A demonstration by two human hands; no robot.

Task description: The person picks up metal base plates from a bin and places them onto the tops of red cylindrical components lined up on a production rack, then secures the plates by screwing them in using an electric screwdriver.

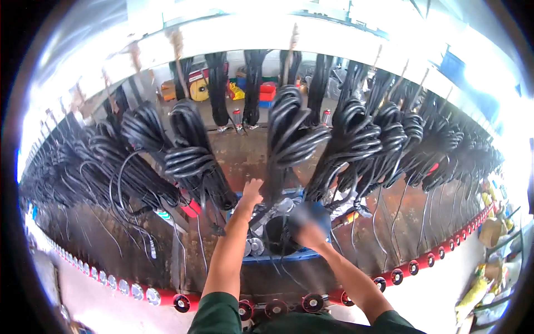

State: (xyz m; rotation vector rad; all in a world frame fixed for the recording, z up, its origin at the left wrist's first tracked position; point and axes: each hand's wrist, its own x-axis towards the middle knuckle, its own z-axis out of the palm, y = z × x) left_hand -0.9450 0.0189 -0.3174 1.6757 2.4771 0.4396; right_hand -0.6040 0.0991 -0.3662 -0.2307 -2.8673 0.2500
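A thick looped black cable bundle [289,131] hangs straight ahead of me, its lower end blurred. My left hand [253,191] is raised at the left side of that lower end, fingers curled in; what they hold is hidden. Below stands a blue crate [303,256] with a dark round opening or container [278,232] and silver round parts [255,246] in it. Over the crate's right part is my right hand [309,232], smeared by motion, with a blue-grey blur [311,214] around its fingers. Whether it grips anything does not show.
More cable bundles [192,139] hang from a curved white rail [239,36], left and right. Loose cable ends dangle beneath them. A red edge with round fittings [276,308] runs along the near side. Red and blue bins [267,93] and a yellow reel [199,89] stand beyond.
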